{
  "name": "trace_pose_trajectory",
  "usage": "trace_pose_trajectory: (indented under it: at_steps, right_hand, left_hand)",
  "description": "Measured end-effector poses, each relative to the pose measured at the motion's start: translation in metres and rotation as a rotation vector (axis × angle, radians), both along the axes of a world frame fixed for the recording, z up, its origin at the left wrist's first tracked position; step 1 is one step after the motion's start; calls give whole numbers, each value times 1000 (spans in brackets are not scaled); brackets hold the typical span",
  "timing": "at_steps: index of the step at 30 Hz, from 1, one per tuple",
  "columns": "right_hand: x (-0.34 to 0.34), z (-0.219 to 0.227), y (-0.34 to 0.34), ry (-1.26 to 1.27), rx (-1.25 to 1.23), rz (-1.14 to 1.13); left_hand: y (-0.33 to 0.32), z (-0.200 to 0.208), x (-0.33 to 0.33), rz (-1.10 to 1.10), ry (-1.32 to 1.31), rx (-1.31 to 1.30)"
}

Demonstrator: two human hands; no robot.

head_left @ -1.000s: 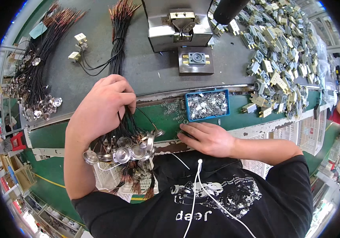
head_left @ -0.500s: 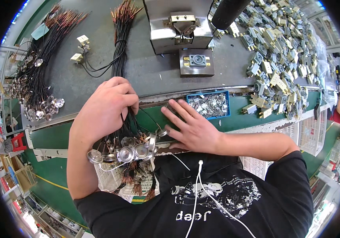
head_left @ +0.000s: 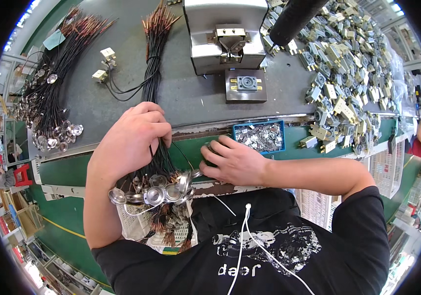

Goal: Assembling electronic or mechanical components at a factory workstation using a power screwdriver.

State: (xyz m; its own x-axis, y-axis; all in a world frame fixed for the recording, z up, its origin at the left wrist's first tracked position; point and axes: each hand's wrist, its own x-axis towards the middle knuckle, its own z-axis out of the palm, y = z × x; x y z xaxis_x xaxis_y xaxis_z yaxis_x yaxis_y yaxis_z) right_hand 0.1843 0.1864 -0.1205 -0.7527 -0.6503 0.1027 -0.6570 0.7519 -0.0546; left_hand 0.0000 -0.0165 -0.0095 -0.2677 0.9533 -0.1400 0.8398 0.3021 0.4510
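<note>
My left hand point(head_left: 134, 137) is closed round a bundle of thin black wires point(head_left: 150, 91) at the table's front edge. The bundle's reddish stripped ends lie far up the table, while round silver metal caps point(head_left: 155, 195) hang at its near end, below my left hand. To the right, my right hand point(head_left: 235, 161) has its fingers curled in, palm down. Its thumb side is close to the outermost cap point(head_left: 196, 173), which sits on a single loose wire. What its fingertips hold, if anything, is hidden.
A blue tray point(head_left: 283, 136) of small metal pieces sits beyond my right hand. Behind it, a metal fixture point(head_left: 227, 49) stands over a block carrying a grey switch-like part point(head_left: 246, 83). Many such parts point(head_left: 341, 93) are heaped right. Another wire bundle point(head_left: 55, 86) lies left, near two wired connectors point(head_left: 103, 64).
My right hand's fingers have gone from spread and stretched to curled in, and the hand has drawn slightly nearer. My left hand still grips the wires. The whole view has shifted slightly.
</note>
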Motion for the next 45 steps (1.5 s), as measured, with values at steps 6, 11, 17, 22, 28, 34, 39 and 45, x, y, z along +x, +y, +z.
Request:
trace_pose_trajectory:
  at_steps: [6,11,17,22,28,34,39,45]
  right_hand:
    - [-5,2,5,-8,25,106]
    - [-10,2,5,-77,-1,148]
    - [-7,5,12,-17,-19,117]
    - [-4,8,14,45,-65,6]
    - [-7,1,11,-33,-29,3]
    - [-16,5,4,-64,-27,26]
    - [-19,-3,0,-85,-86,-2]
    - [-24,-6,-1,-84,-158,33]
  left_hand:
    - [-3,-4,1,14,5,41]
    - [-3,-5,-1,-5,16,44]
    - [-4,-5,-2,-3,8,40]
    - [-6,-7,-4,-6,-13,52]
    - [-4,-5,-3,-5,-13,50]
    - [-4,-5,-3,-3,-6,44]
    - [-3,-6,-2,-3,1,53]
    - [-4,-5,-1,10,-10,48]
